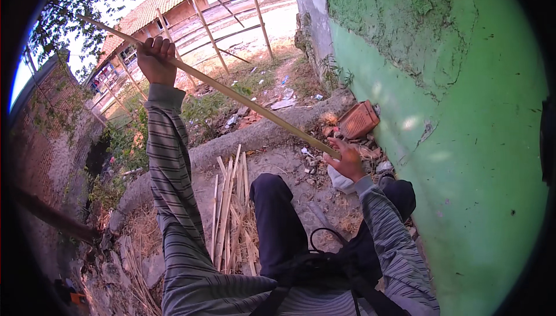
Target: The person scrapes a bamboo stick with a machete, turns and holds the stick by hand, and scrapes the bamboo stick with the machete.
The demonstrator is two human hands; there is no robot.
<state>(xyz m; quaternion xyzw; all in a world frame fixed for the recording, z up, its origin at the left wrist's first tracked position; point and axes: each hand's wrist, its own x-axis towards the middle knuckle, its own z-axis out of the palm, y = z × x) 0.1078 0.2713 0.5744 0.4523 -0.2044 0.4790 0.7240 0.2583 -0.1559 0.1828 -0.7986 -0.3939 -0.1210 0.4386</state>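
Long pale strip held slantwise above ground; upper part gripped by curled left hand, lower end met by loosely spread right hand, firm hold unclear. Probably light, springy, splinter-prone; best held near both ends.

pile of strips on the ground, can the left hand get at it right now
Probably not: the left hand is raised and closed around the long strip, so it would likely need to let go before reaching the pile of strips.
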